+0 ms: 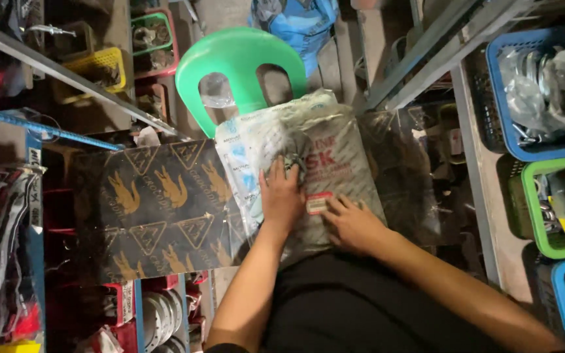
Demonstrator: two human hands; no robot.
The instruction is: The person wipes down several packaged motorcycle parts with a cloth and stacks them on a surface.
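Right hand [353, 222] is laid flat, grip released, on the clear plastic packet [308, 163] near its red label [318, 202]. Left hand [281, 193] is pressed on the packet's middle, fingers spread, nothing clenched. Packet is rested on a dark printed board [152, 209]. Green plastic stool [240, 65] is seen beyond; blue basket [537, 98] at right.

Head camera, looking steeply down, close
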